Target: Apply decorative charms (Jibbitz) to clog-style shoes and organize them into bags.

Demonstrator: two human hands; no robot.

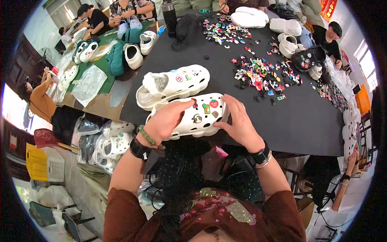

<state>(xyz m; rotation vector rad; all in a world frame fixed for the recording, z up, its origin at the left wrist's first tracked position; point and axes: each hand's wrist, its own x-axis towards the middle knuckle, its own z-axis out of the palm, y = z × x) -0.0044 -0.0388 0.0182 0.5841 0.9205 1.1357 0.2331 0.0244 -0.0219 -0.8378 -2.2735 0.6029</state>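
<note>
A white foam clog [187,121] lies at the near edge of the dark table, its toe to the right. Several charms sit in its holes, among them a strawberry charm [213,104] and a green and yellow charm [206,108]. My left hand [167,119] is closed around the heel end, a fingertip against a small red charm [195,103]. The toe is held by my right hand [241,123], fingers over the far side and thumb on the near side. Just behind stands a second white clog [177,82], also with charms on it.
Loose colourful charms [264,74] lie in piles across the table [169,56]. A dark clog [308,58] and white clogs [287,45] stand at the right. Bagged clogs [117,145] sit at lower left. Several people work around the tables.
</note>
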